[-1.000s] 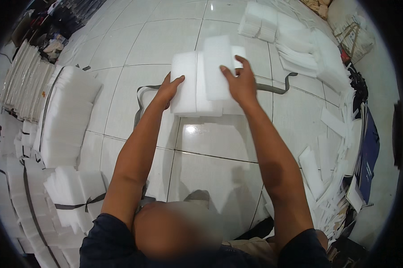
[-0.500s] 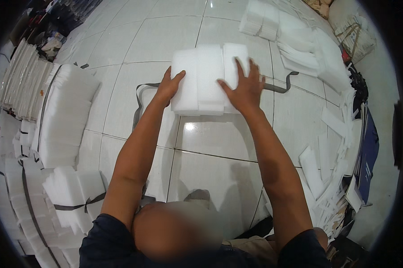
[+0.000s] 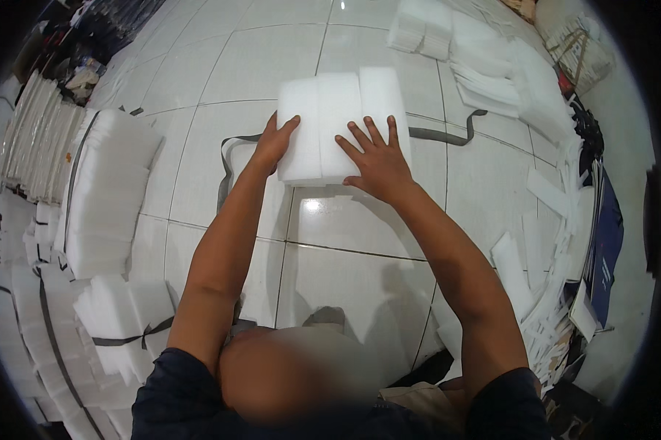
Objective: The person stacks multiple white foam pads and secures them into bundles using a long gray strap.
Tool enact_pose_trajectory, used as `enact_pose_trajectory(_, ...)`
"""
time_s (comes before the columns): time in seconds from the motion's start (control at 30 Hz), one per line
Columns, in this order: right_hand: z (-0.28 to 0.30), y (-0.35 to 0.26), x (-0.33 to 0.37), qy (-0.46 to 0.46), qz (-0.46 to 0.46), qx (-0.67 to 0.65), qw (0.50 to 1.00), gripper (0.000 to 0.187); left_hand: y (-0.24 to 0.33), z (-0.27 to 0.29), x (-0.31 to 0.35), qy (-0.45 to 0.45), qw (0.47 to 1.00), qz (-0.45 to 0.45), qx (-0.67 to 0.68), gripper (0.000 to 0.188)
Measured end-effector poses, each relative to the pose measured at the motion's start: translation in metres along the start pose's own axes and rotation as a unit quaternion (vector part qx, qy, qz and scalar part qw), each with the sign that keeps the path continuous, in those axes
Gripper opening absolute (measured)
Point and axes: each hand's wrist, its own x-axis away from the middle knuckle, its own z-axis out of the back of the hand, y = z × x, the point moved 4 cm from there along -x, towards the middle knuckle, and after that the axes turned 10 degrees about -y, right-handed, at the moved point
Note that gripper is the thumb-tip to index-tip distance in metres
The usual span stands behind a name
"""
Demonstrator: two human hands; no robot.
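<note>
White rectangular foam-sheet stacks (image 3: 338,103) stand together on the glossy white tiled floor (image 3: 360,236), a flat grey strap (image 3: 444,136) showing at both sides. The right hand (image 3: 380,166) lies on them, fingers spread; the left hand (image 3: 273,144) touches their left side, its finger closure impossible to tell.

Left forearm (image 3: 235,235) and right forearm (image 3: 444,249) both angle inward toward upper center. Left hand (image 3: 273,145) has its thumb poking up-right, fingers mostly hidden. Right hand's (image 3: 378,165) kinda splayed, back showing, fingers fanned upward, thumb pointing left.
</note>
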Motion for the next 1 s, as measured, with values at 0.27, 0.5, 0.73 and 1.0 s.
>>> enact_pose_trajectory(0.27,0.081,0.049,0.047,0.174,0.103,-0.028,0.979,0.067,-0.022,0.082,-0.027,0.025,0.961,-0.100,-0.256,0.046)
enact_pose_trajectory(0.5,0.100,0.232,0.261,-0.028,-0.153,0.001,0.988,0.048,0.084,0.023,0.039,0.163,0.948,-0.258,-0.093,0.040)
enact_pose_trajectory(0.73,-0.003,0.221,0.477,-0.175,-0.391,-0.275,0.861,0.080,0.118,-0.162,0.130,-0.298,0.909,-0.173,-0.233,0.037)
enact_pose_trajectory(1.0,-0.094,0.163,0.480,-0.180,-0.271,-0.308,0.894,0.122,0.027,-0.287,0.189,-0.590,0.607,-0.032,-0.532,0.057)
